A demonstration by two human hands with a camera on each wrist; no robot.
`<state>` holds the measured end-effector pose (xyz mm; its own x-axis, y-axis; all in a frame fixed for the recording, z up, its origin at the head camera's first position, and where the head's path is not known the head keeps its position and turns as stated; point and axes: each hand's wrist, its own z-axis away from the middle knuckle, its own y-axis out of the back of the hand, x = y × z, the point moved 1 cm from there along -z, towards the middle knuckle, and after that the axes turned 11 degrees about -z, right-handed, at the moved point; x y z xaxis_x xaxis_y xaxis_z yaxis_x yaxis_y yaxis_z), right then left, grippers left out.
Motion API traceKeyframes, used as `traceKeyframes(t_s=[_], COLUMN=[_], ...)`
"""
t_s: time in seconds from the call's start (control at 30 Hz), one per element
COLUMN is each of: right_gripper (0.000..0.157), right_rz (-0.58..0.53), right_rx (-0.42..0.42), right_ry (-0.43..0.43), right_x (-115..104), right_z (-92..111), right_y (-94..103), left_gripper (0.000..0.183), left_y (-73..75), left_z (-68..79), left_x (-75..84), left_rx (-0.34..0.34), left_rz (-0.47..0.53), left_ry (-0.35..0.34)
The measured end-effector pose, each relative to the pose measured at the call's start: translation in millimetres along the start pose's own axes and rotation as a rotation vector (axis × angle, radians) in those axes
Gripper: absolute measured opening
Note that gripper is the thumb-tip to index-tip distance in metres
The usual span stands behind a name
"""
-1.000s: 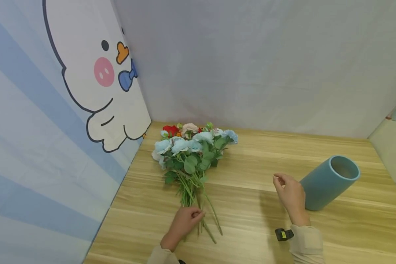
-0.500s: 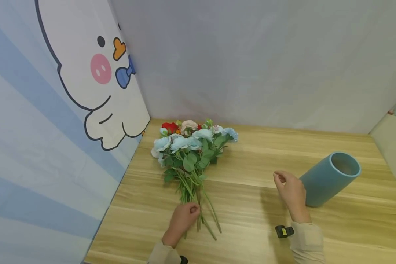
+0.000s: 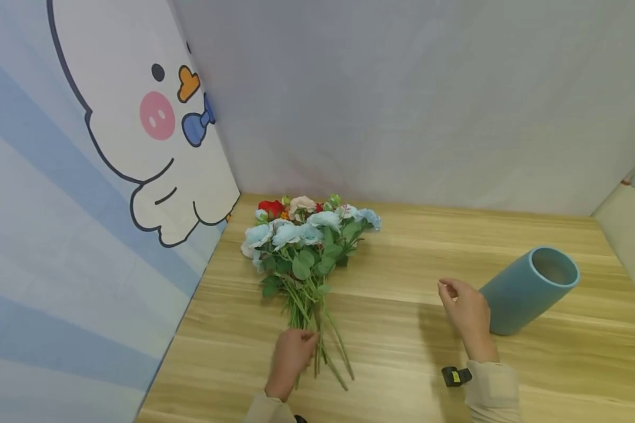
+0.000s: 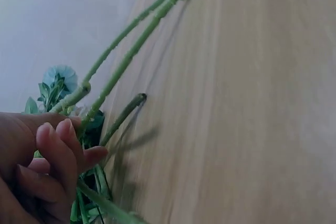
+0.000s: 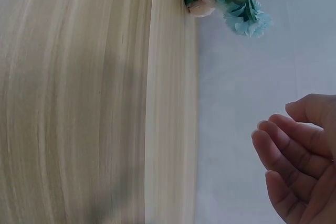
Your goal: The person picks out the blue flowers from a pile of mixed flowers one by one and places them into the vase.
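A bunch of artificial flowers (image 3: 303, 258), with blue, red and cream blooms, lies on the table at the left, stems toward me. My left hand (image 3: 292, 352) is at the lower stems; its thumb and fingers pinch a green flower stem (image 4: 128, 56), though the contact is partly hidden in the left wrist view. Other stem ends spread out past the fingers. A blue cylindrical vase (image 3: 529, 291) stands upright at the right, its mouth facing up. Beside it on the left hovers my right hand (image 3: 464, 314), fingers loosely curled with nothing between them.
The wooden table (image 3: 397, 364) meets a pale backdrop (image 3: 402, 106) behind. A striped side cloth (image 3: 84, 294) with a cartoon character borders the left edge. Another printed cloth (image 3: 627, 235) borders the right.
My left hand shifts slightly along the stems, and its thumb and fingertips come together at them. The right hand and vase stay where they were; the head view tilts a little.
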<state>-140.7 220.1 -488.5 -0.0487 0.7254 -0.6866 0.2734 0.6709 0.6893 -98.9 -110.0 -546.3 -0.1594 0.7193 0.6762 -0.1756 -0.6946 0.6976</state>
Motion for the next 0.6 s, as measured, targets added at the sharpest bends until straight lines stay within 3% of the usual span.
traceKeyframes(t_s=[0.17,0.6], right_gripper=[0.026,0.026], right_rz=[0.005,0.012], right_rx=[-0.004,-0.002], right_ry=[0.006,0.026], right_x=[0.8,-1.2], right_z=[0.7,2.2], right_y=[-1.1,-2.1], left_gripper=[0.017,0.020], left_y=[-4.9,-1.7], left_z=[-3.2,-2.5], left_x=[-2.5,-16.5], left_rx=[0.037,0.273], left_rz=[0.120,0.314], left_ry=[0.002,-0.074])
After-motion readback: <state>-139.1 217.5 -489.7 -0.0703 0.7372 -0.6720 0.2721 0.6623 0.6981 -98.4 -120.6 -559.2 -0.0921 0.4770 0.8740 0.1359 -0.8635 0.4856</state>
